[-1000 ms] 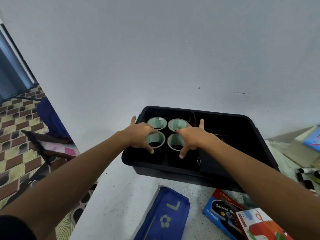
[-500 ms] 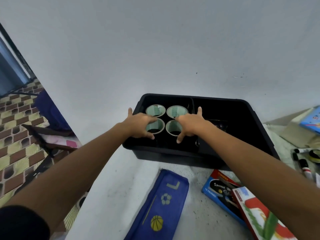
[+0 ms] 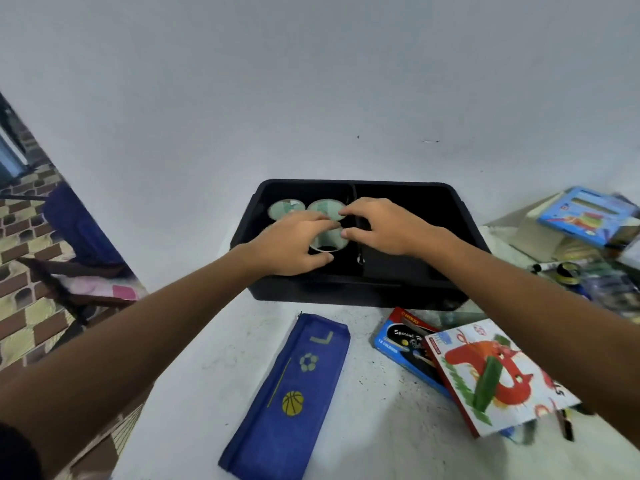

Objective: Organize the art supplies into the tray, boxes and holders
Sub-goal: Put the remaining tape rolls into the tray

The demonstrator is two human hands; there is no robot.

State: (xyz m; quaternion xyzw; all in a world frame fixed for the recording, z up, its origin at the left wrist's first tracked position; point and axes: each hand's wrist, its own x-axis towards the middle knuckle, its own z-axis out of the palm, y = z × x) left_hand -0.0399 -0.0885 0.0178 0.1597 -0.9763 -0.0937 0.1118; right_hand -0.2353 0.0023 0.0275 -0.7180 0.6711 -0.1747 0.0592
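Inside the black tray (image 3: 464,216), on its left side, stand the round holders (image 3: 325,207). Seating them squarely probably calls for even pressure from both sides, keeping them upright. Left hand (image 3: 291,244) rests curled over the near holders; right hand (image 3: 384,226) pinches a rim. Supplies lie loose on the counter (image 3: 374,427).

I see a black plastic tray (image 3: 353,292), pale green round holders (image 3: 286,208), a blue fabric pouch (image 3: 287,396) printed with a yellow basketball, and a chequered brown-and-yellow floor (image 3: 24,299).
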